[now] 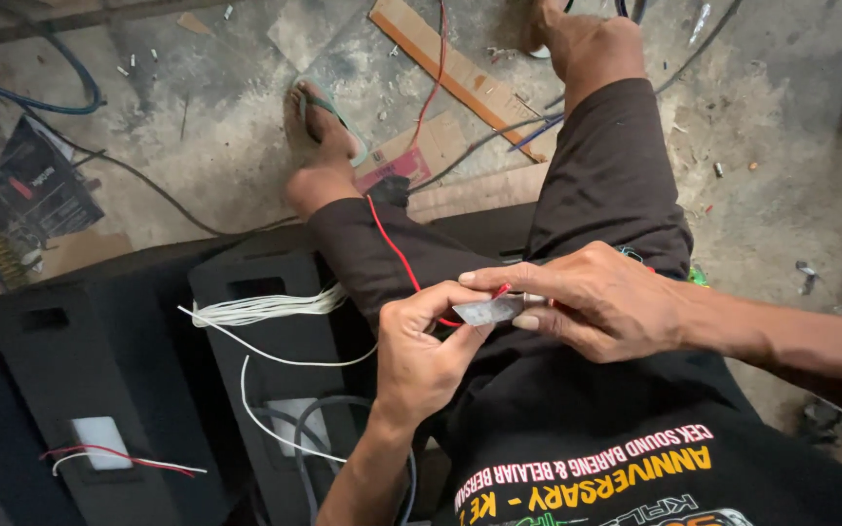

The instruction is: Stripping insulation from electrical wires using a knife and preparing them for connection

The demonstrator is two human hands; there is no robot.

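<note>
**A:** What have I got nearest the camera?

**B:** Mid-frame, just above the black shirt. My left hand (421, 356) is curled, thumb and forefinger pinching the red wire (392, 248) where it meets the small metal blade (487, 311). My right hand (596, 302) comes in from the right, its fingers pressed together along the blade, forefinger stretched over the top of it.

**A:** So where exactly is the wire?

**B:** Its end sits between the two hands at the centre of the frame; from there it climbs to the upper left over my dark trouser leg (382, 258). I can't tell whether the edge touches the insulation; the fingers hide it.

**A:** How would I do this well?

**B:** I'd judge a light touch matters: keep the wire taut in the left pinch, the blade shallow, thumb clear of the edge.

**A:** And further out?

**B:** Left of centre, a bundle of white wires (265, 307) lies over a black panel (275, 390). Beyond, at the top, a foot in a sandal (319, 122) and cardboard strips (460, 73) on the concrete floor (782, 127).
</note>
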